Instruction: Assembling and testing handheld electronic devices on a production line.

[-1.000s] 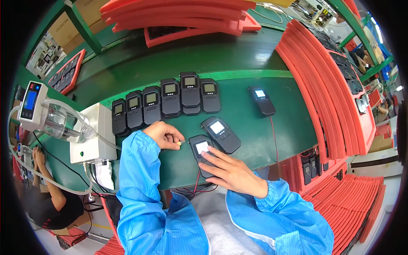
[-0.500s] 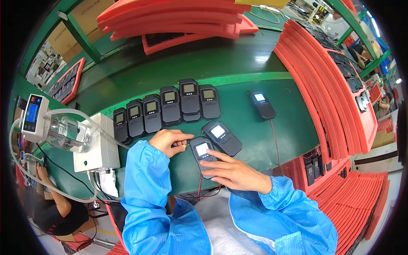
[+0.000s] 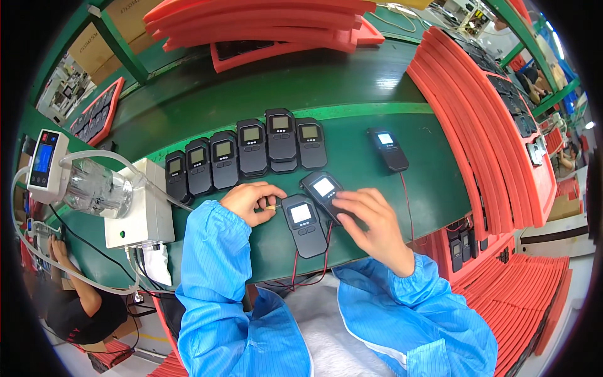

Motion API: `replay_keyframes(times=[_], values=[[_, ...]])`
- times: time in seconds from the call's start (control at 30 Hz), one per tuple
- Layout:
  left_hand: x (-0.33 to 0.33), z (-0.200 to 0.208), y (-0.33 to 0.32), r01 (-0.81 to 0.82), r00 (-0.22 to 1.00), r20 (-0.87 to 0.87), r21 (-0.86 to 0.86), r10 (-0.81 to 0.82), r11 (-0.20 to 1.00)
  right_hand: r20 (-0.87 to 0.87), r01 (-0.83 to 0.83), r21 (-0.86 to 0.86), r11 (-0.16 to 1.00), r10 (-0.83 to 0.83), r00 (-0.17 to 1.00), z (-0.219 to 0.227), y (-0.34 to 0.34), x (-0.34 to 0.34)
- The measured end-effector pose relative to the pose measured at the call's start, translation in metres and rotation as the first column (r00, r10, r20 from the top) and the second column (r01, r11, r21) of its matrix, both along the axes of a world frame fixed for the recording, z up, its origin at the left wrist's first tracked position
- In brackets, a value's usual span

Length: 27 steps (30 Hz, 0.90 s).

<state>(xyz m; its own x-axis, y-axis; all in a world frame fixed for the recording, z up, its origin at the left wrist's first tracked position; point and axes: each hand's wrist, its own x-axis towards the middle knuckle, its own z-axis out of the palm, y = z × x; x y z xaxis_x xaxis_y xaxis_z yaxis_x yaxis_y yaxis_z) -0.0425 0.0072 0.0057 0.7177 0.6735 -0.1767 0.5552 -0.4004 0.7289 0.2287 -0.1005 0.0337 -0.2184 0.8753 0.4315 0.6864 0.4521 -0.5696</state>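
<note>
A black handheld meter with a lit white screen lies near the table's front edge, red and dark wires running from its lower end. Beside its upper left edge, my left hand is closed in a pinch on a small yellowish pin-like piece. A second lit handheld meter lies tilted just behind and right of the first. My right hand grips its lower right side between fingers and thumb, covering part of it. Farther right rests a third lit meter on a red wire. Several meters with unlit screens form a row behind my left hand.
At left, a white box stands beside a clear jar with tubing and a display unit. Red foam trays are stacked high at right, others at the back. A co-worker's arm shows at far left.
My right hand has left the front meter's buttons and moved right onto the second meter, which has shifted slightly. My left hand stays beside the front meter with the small piece.
</note>
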Motion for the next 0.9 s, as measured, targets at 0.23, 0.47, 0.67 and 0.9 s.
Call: replay_keyframes(times=[0.23, 0.47, 0.67, 0.9], values=[[0.000, 0.007, -0.002, -0.013, 1.000, 0.001, 0.014, 0.013, 1.000, 0.134, 0.044, 0.037, 0.998, -0.048, 0.990, 0.004, -0.017, -0.032], [0.003, 0.031, -0.013, 0.083, 0.850, 0.527, -0.098, -0.019, 0.992, -0.041, -0.077, -0.192, 0.978, 0.070, 0.997, 0.001, -0.023, -0.044], [0.002, 0.036, -0.016, 0.123, 0.853, 0.522, -0.215, 0.008, 0.969, -0.224, -0.078, -0.394, 0.916, -0.014, 0.975, -0.005, -0.038, -0.050], [0.000, 0.038, -0.015, 0.222, 0.856, 0.505, -0.157, -0.116, 0.962, -0.166, -0.030, -0.364, 0.931, -0.033, 0.986, -0.004, -0.039, -0.043]])
